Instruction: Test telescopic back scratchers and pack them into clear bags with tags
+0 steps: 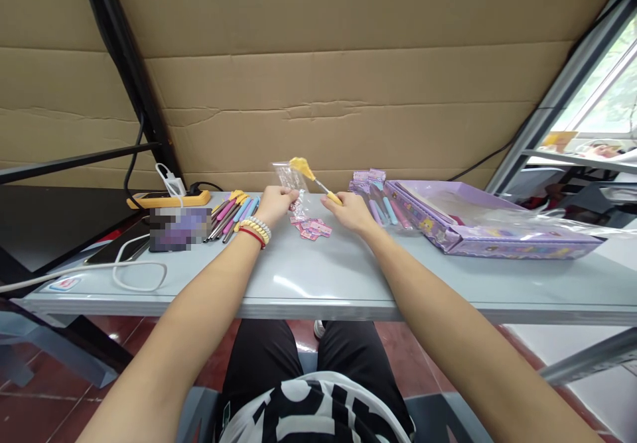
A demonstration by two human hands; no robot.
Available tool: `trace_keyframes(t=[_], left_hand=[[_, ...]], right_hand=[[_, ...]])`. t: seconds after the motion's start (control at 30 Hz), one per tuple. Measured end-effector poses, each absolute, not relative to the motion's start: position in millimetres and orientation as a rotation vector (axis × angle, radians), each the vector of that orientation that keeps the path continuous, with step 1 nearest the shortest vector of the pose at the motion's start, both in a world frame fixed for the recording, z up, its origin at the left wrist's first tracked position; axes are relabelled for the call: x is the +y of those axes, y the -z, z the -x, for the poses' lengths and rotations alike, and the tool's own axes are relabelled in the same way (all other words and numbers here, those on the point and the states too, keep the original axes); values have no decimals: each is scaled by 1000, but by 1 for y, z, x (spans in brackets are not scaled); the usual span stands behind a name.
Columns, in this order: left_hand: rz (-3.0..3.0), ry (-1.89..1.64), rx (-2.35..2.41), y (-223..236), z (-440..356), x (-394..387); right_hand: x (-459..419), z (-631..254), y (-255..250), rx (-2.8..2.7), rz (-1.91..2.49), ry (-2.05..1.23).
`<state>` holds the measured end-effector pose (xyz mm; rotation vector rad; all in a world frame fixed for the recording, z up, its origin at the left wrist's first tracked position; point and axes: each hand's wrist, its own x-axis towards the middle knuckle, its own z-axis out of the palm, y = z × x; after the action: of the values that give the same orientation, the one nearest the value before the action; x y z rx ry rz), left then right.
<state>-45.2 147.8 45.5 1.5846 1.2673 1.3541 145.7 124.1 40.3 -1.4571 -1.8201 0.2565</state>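
My left hand [275, 205], with bracelets at the wrist, pinches a clear plastic bag [292, 179] above the desk. My right hand [352, 211] is closed on the handle of a yellow pen-like stick [318, 181]. This stick has a silvery shaft and a wide yellow head, which tilts up and leftward beside the bag's top; whether the two touch I cannot tell. Below and between both hands lie several small pink printed cards [314, 229]. Left of my left hand is a pile of coloured pen-like sticks [233, 212], some with yellow heads.
Bagged coloured sticks [383, 205] lie right of my right hand, beside an open purple box [497, 243] holding clear plastic. At left are a yellow power strip [169, 199], a white cable [139, 264] and a phone-like dark slab [119, 245]. Cardboard [318, 78] walls the desk's back.
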Motion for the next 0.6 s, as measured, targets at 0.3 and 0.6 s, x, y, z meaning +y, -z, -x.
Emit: trace_keyframes(t=[0.3,0.6], left_hand=[[-1148,-1777,1184,-50,61,158],[-974,-1764,1073,-58,57,150]], right_hand=[[128,-160,-36,-1967,1525,-297],[127,-161,-36,-1888,1476,-203]])
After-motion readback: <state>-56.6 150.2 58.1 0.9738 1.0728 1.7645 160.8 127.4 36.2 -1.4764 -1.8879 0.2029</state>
